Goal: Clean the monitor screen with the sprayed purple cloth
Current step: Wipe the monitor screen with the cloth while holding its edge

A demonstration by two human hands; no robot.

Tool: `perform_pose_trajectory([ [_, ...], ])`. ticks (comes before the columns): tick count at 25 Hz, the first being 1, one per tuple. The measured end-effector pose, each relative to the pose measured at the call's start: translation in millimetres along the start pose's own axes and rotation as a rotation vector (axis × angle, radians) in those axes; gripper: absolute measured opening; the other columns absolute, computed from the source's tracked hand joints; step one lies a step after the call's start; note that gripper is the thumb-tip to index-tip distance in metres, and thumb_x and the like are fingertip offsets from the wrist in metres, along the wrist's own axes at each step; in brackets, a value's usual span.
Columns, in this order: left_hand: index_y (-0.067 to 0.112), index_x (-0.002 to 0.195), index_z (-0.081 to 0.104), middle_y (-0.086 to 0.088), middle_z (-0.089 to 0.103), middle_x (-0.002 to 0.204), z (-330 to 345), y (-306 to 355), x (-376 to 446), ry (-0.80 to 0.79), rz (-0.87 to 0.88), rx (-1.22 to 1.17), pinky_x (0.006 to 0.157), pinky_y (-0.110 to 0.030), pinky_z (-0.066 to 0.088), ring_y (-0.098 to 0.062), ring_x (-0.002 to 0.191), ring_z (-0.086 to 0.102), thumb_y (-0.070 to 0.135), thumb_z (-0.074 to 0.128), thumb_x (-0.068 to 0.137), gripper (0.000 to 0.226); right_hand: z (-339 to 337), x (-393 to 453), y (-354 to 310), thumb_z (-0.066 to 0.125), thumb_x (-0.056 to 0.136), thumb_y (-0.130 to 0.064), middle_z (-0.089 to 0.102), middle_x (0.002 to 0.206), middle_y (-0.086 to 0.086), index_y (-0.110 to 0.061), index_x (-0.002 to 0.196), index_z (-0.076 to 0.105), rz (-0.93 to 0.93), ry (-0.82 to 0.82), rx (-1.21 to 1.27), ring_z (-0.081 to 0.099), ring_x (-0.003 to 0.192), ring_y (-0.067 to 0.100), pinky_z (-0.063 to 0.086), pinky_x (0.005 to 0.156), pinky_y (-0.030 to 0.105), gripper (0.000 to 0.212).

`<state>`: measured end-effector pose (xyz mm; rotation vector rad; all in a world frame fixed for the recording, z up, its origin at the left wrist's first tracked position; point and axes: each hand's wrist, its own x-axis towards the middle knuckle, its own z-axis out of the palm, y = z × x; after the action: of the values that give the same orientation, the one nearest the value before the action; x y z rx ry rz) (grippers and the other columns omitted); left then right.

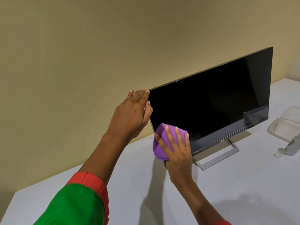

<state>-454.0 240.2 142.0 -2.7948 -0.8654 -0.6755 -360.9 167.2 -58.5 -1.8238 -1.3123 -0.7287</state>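
Note:
A black monitor [211,101] with a dark screen stands on a silver frame stand on the white table [227,192]. My left hand [131,114] grips the monitor's upper left corner, fingers behind the edge and thumb on the front. My right hand [175,148] presses a folded purple cloth [159,143] flat against the screen's lower left corner, fingers spread over the cloth.
At the right edge, a clear plastic container [285,125] sits on the table. In front of it lies a clear spray bottle [290,148] on its side. A beige wall [81,62] rises right behind the table and monitor.

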Motion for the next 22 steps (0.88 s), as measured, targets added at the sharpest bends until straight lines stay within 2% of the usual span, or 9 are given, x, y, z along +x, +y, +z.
perform_pose_trajectory([
  [2,0.009,0.136,0.042,-0.010,0.044,0.143,-2,2,3,-0.013,-0.009,-0.006,0.106,-0.035,0.031,-0.026,0.136,0.034,0.028,0.021,0.090,0.054,-8,28,5,0.077,0.071,-0.012,0.045,0.143,0.011,-0.020,0.137,0.042,-0.032,0.044,-0.011,0.029,0.137,0.037,0.031,0.106,0.061,0.075],
  [5,0.009,0.132,0.047,-0.009,0.049,0.140,-3,2,5,0.000,-0.034,-0.058,0.105,-0.035,0.032,-0.028,0.134,0.036,0.028,0.022,0.091,0.052,-23,54,23,0.064,0.075,0.010,0.036,0.150,0.008,-0.024,0.141,0.039,0.070,0.076,-0.023,0.021,0.142,0.033,0.027,0.109,0.059,0.078],
  [8,0.009,0.131,0.048,-0.009,0.051,0.138,0,-1,6,0.021,-0.040,-0.117,0.108,-0.034,0.030,-0.028,0.133,0.038,0.027,0.024,0.093,0.049,-24,42,42,0.070,0.068,0.013,0.034,0.150,0.008,-0.023,0.141,0.039,0.227,0.093,0.040,0.026,0.140,0.033,0.042,0.099,0.058,0.087],
  [11,0.015,0.135,0.044,-0.005,0.044,0.144,5,-3,9,-0.014,-0.107,-0.212,0.109,-0.033,0.027,-0.026,0.138,0.029,0.030,0.023,0.094,0.049,-19,13,42,0.076,0.060,0.013,0.032,0.150,0.007,-0.022,0.140,0.039,0.277,0.053,0.073,0.031,0.136,0.036,0.051,0.086,0.051,0.095],
  [13,0.018,0.134,0.046,-0.002,0.045,0.144,9,-5,13,-0.010,-0.145,-0.277,0.109,-0.034,0.028,-0.026,0.138,0.030,0.033,0.023,0.093,0.049,-17,3,31,0.075,0.057,0.013,0.031,0.149,0.005,-0.023,0.139,0.039,0.195,-0.005,0.045,0.030,0.137,0.034,0.049,0.084,0.048,0.096],
  [17,0.016,0.125,0.055,-0.001,0.055,0.135,7,-5,19,0.021,-0.154,-0.313,0.107,-0.037,0.034,-0.029,0.130,0.044,0.034,0.021,0.090,0.053,-16,23,5,0.085,0.062,-0.021,0.039,0.145,0.005,-0.024,0.136,0.040,-0.057,-0.026,0.000,0.033,0.134,0.033,0.044,0.094,0.050,0.087],
  [20,0.014,0.122,0.057,-0.005,0.059,0.130,1,2,20,0.033,-0.179,-0.342,0.103,-0.039,0.039,-0.031,0.125,0.049,0.032,0.022,0.089,0.052,-25,67,-5,0.072,0.078,-0.023,0.045,0.144,0.006,-0.025,0.136,0.042,-0.098,0.035,-0.010,0.035,0.135,0.034,0.043,0.098,0.051,0.065],
  [22,0.013,0.119,0.059,-0.006,0.063,0.125,-2,5,21,0.033,-0.190,-0.347,0.100,-0.037,0.039,-0.033,0.120,0.052,0.031,0.022,0.089,0.050,-36,95,0,0.053,0.088,-0.015,0.039,0.148,0.005,-0.026,0.139,0.040,-0.059,0.057,-0.017,0.032,0.138,0.033,0.042,0.097,0.050,0.054],
])
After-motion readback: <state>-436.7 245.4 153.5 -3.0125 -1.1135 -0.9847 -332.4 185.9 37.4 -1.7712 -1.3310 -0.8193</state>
